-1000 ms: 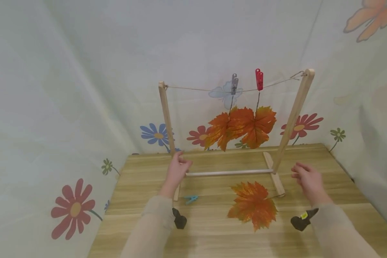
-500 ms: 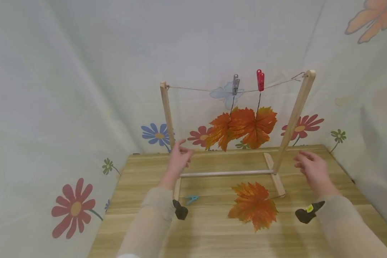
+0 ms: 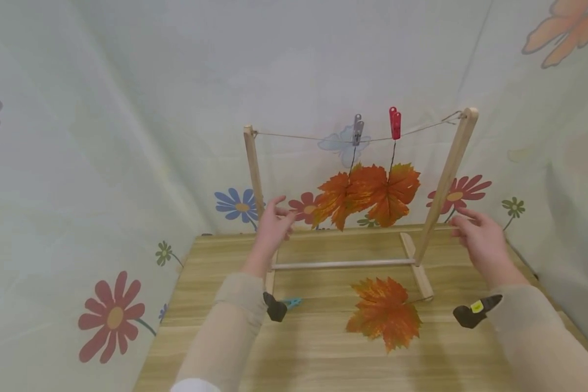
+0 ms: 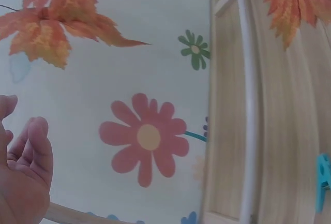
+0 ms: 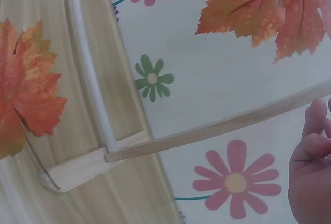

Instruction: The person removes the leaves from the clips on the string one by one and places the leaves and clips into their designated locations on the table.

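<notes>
In the head view my left hand is raised beside the left post of a wooden frame, fingers loosely bent and holding nothing. My right hand hovers just outside the right post, also bare, its fingers relaxed. A string spans the post tops. On it, a grey clothespin and a red clothespin each hold an orange leaf by its stem: the left leaf overlaps the right leaf. The left wrist view shows my curved fingers with nothing between them.
Another orange leaf lies on the wooden table, its stem reaching the frame's right foot. A blue clothespin lies near the left foot, partly behind the black wrist camera. A white bar joins the frame's feet low down.
Both hands have risen and moved farther back along the posts, the right also drifting slightly rightward. The hanging leaves, clothespins and table leaf stay where they were.
</notes>
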Demonstrator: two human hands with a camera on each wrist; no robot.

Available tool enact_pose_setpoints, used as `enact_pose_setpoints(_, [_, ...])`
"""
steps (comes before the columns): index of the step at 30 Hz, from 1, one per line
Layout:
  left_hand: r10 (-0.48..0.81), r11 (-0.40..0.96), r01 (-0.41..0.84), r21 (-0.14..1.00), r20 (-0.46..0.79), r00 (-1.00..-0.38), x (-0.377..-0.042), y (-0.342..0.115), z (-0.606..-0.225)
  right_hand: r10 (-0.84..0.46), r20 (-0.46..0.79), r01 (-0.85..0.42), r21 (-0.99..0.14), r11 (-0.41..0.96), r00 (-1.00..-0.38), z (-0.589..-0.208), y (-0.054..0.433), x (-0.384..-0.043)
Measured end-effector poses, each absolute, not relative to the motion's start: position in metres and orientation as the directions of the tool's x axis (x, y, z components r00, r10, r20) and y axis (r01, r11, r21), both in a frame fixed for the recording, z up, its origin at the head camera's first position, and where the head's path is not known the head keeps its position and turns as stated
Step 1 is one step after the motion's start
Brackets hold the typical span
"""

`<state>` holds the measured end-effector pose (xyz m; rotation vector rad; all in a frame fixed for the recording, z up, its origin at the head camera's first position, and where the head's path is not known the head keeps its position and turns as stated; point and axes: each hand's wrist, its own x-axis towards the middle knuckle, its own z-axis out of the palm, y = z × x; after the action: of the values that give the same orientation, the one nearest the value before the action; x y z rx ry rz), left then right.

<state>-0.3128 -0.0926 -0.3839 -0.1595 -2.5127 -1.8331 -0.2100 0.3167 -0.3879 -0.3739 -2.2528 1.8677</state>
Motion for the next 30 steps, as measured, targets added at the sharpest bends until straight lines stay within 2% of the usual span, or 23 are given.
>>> enact_pose_setpoints(6, [0.099,0.326,0.149,0.933,0.123,-0.987,-0.316,-0.087,-0.365,0.315,0.013,0.055,-0.977,0.204,-0.949,-0.375,0.311,-0.214])
enact_pose_setpoints(13, [0.124,0.346,0.193,0.918,0.16,-0.979,-0.317,-0.081,-0.347,0.305,0.058,-0.037,-0.996,0.075,-0.951,-0.361,0.304,-0.217])
enact_pose_setpoints(22, [0.166,0.346,0.256,0.902,0.21,-0.964,-0.315,-0.07,-0.317,0.307,0.086,-0.013,-0.973,0.232,-0.948,-0.341,0.291,-0.22])
enact_pose_setpoints(30, [0.174,0.328,0.295,0.897,0.249,-0.953,-0.314,-0.06,-0.298,0.293,0.136,-0.065,-0.969,0.238,-0.946,-0.332,0.274,-0.231])
